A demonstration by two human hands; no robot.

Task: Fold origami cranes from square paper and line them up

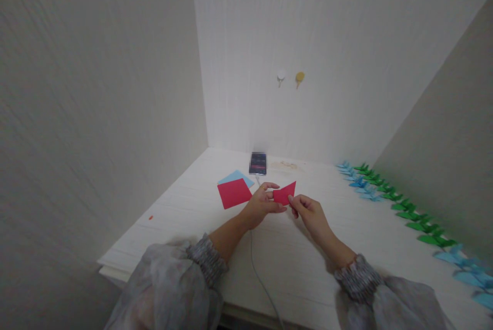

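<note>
The folded red paper [284, 194] is in the air above the white table [192, 204], between the two hands of the person. The right hand [309, 213] pinches this paper with the thumb and the bent forefinger at its lower right part, so that the pointed upper right corner rises free above the grip, and the greater part of the paper extends from the grip towards the left. The left hand [260, 207] is around the other end: its forefinger reaches above the left end, its thumb lies along the lower edge, and another finger is close behind the left side. The thumb and forefinger of this hand are apart, and I cannot tell how firmly they press on the paper. Just beside the left hand, on its left, a flat red sheet [233, 193] lies on the table and partly covers a light blue sheet [238, 174]. Behind the sheets, near the wall, there is a phone [258, 162], and a white cable [260, 278] runs under the left forearm to the front edge. Along the right side stand green folded figures [414, 215] and blue folded figures [359, 182], in rows, well apart from both hands.
</note>
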